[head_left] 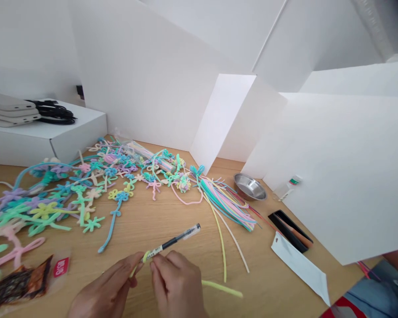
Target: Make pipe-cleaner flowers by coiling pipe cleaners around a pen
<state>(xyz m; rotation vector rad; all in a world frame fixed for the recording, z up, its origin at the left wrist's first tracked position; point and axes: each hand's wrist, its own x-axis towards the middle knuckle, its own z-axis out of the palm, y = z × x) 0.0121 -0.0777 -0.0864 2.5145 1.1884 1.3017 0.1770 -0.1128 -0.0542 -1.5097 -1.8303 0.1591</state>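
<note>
Low in the head view, both hands meet near the front edge of the wooden table (159,221). The left hand (106,291) has its grip pressed together on the near end of a pen (172,241), thumb and forefinger pinching it where a yellow-green pipe cleaner (219,287) coils around the barrel. The right hand (177,282) sits just beside it, its grip pinched on the same pipe cleaner at the coil. From there the pen slants up and away to the right, its clear cap end pointing toward the far side of the table. The loose length of the pipe cleaner trails out from under the right hand and lies flat on the wood to the right.

Beyond the hands, a wide scatter of pastel pipe-cleaner flowers (82,190) covers the left half of the table. A bundle of straight pipe cleaners (225,201) fans out to the right of them, near a small steel bowl (250,187). Farther right lie a black tray (290,229) and a white packet (301,267), both well apart from the hands. A snack wrapper (16,282) lies at the left edge, near the left hand. A white box (46,132) stands at the far left, with flat grey devices and black cables on top.
</note>
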